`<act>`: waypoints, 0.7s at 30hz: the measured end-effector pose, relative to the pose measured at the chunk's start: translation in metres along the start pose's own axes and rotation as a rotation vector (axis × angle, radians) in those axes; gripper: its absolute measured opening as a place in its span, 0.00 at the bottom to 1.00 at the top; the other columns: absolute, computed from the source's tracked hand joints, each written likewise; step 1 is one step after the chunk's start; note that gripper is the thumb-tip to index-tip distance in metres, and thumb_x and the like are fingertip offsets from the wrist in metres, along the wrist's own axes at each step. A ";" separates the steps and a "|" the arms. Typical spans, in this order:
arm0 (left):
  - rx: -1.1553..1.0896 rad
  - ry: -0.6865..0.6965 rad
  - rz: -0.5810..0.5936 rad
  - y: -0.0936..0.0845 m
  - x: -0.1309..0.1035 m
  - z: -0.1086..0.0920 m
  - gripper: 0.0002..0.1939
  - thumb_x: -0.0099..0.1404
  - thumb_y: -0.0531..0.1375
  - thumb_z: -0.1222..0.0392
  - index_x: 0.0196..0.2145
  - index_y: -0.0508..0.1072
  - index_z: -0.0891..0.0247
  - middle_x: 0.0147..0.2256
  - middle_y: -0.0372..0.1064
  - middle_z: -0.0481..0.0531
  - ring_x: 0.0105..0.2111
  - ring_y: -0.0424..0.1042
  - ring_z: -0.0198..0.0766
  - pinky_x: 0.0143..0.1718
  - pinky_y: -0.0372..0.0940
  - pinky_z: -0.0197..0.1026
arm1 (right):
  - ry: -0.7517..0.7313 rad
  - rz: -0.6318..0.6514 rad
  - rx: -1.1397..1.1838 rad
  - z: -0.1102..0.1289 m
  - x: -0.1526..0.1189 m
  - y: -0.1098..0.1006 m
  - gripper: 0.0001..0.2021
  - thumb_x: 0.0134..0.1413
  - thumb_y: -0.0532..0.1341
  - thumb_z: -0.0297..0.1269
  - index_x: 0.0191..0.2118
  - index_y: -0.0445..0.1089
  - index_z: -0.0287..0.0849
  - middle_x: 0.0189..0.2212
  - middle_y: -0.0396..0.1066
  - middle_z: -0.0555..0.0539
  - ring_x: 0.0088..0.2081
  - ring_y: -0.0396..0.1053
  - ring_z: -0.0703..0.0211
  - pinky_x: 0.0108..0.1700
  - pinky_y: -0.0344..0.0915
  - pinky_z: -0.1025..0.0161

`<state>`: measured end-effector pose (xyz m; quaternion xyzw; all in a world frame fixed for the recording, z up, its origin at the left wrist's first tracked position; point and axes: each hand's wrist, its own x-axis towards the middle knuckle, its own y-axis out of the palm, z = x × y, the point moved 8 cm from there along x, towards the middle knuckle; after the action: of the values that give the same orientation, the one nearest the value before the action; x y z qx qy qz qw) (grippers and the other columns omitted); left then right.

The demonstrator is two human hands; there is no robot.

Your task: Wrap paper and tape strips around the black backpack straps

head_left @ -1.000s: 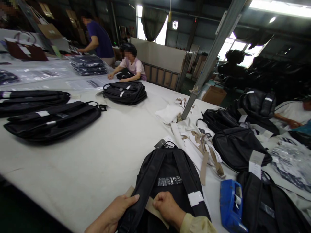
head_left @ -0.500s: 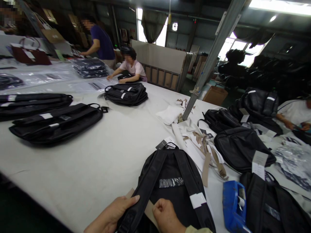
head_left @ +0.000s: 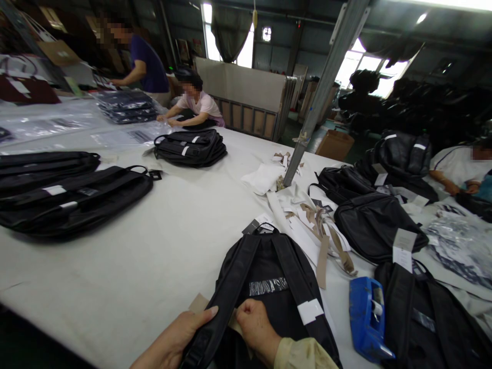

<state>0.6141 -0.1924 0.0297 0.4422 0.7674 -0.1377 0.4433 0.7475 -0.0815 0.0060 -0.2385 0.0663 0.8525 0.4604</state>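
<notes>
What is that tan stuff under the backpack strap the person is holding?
A tan card sheet pokes out under the left strap of the black backpack, between the left hand and right hand. Most of it is covered by strap and hands.

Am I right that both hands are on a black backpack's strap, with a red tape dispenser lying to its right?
Not quite. The tape dispenser is blue, not red, as the head view shows. The rest holds: left hand and right hand are on the backpack strap, dispenser to its right.
</notes>
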 end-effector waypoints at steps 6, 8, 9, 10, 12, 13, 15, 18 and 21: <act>-0.027 -0.008 0.004 0.004 0.001 -0.003 0.29 0.44 0.73 0.43 0.28 0.80 0.78 0.25 0.77 0.65 0.23 0.72 0.42 0.23 0.66 0.37 | 0.099 -0.043 0.165 -0.013 0.000 0.017 0.07 0.39 0.61 0.32 0.19 0.62 0.40 0.17 0.61 0.53 0.22 0.57 0.66 0.25 0.54 0.67; -0.014 -0.002 0.003 0.002 0.001 -0.004 0.29 0.43 0.73 0.42 0.27 0.79 0.76 0.25 0.77 0.64 0.23 0.72 0.42 0.23 0.66 0.37 | 0.131 -0.053 0.183 -0.014 -0.001 0.019 0.07 0.39 0.61 0.33 0.19 0.62 0.41 0.16 0.60 0.54 0.21 0.56 0.67 0.24 0.53 0.67; -0.001 0.010 -0.004 0.001 0.001 -0.005 0.29 0.42 0.73 0.41 0.26 0.79 0.76 0.24 0.77 0.63 0.22 0.72 0.42 0.23 0.66 0.38 | 0.148 -0.050 0.188 -0.015 -0.003 0.020 0.07 0.39 0.61 0.34 0.20 0.61 0.41 0.16 0.59 0.54 0.20 0.56 0.68 0.23 0.53 0.68; 0.020 0.025 -0.009 0.000 0.000 -0.007 0.29 0.42 0.73 0.41 0.26 0.79 0.75 0.24 0.77 0.63 0.22 0.72 0.42 0.23 0.66 0.38 | 0.168 -0.037 0.189 -0.015 -0.005 0.021 0.07 0.40 0.61 0.34 0.20 0.61 0.41 0.15 0.59 0.55 0.19 0.56 0.68 0.22 0.52 0.68; 0.091 0.064 -0.026 -0.003 -0.002 -0.013 0.26 0.43 0.72 0.42 0.25 0.78 0.72 0.22 0.76 0.61 0.21 0.72 0.42 0.22 0.66 0.39 | 0.206 0.017 0.168 -0.015 -0.012 0.021 0.07 0.41 0.61 0.35 0.22 0.62 0.41 0.15 0.59 0.55 0.18 0.56 0.68 0.21 0.51 0.68; 0.134 0.084 -0.039 -0.005 -0.003 -0.017 0.24 0.43 0.72 0.43 0.24 0.78 0.71 0.22 0.76 0.60 0.21 0.72 0.43 0.22 0.65 0.39 | 0.215 0.052 0.144 -0.014 -0.015 0.020 0.06 0.41 0.61 0.34 0.23 0.64 0.40 0.15 0.60 0.55 0.18 0.57 0.68 0.21 0.51 0.69; 0.208 0.111 -0.069 -0.008 -0.005 -0.022 0.21 0.44 0.71 0.46 0.25 0.77 0.69 0.22 0.76 0.58 0.22 0.72 0.45 0.22 0.65 0.41 | 0.208 0.132 0.089 -0.010 -0.022 0.016 0.05 0.40 0.62 0.32 0.27 0.67 0.38 0.16 0.61 0.56 0.18 0.56 0.69 0.21 0.50 0.70; 0.298 0.152 -0.113 -0.010 -0.003 -0.027 0.18 0.44 0.68 0.48 0.26 0.77 0.68 0.23 0.76 0.58 0.24 0.74 0.48 0.24 0.66 0.42 | 0.150 0.218 0.052 0.005 -0.024 0.004 0.15 0.37 0.64 0.30 0.37 0.68 0.38 0.16 0.58 0.61 0.16 0.52 0.72 0.20 0.48 0.71; 0.399 0.167 -0.169 -0.012 0.003 -0.026 0.18 0.47 0.66 0.47 0.23 0.76 0.68 0.21 0.75 0.58 0.23 0.74 0.49 0.24 0.64 0.43 | 0.148 0.265 0.085 0.024 -0.015 0.000 0.16 0.38 0.65 0.32 0.38 0.68 0.38 0.15 0.61 0.60 0.15 0.57 0.70 0.19 0.52 0.71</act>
<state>0.5894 -0.1826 0.0400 0.4652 0.7932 -0.2861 0.2693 0.7458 -0.0849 0.0341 -0.2701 0.1671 0.8823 0.3474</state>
